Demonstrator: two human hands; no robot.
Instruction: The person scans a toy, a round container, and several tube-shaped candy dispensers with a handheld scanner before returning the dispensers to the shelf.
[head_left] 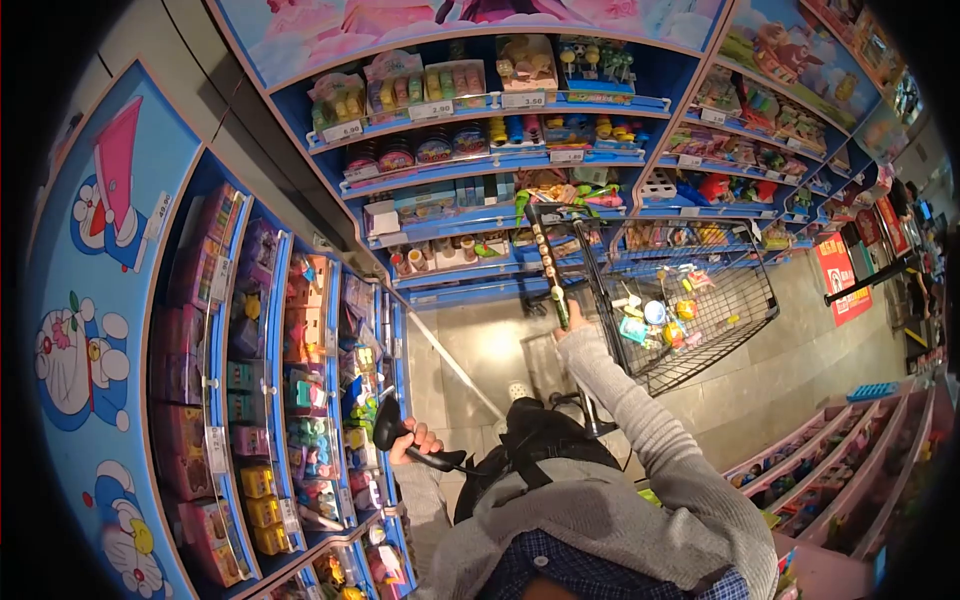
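Note:
My left hand is closed around the handle of a black handheld device shaped like a barcode scanner, with a cord running from its handle toward my waist. It is beside the shelving on my left. With my arm stretched forward, my right hand is wrapped round the push handle of a shopping cart. The black wire cart basket holds several small colourful packets and a round white-and-blue container. A black bag hangs at my waist.
Blue shelves packed with small toys and sweets face me. A tall shelf unit with cartoon panels stands close on the left. Pink display bins are at lower right. A red floor sign lies beyond the cart on the tiles.

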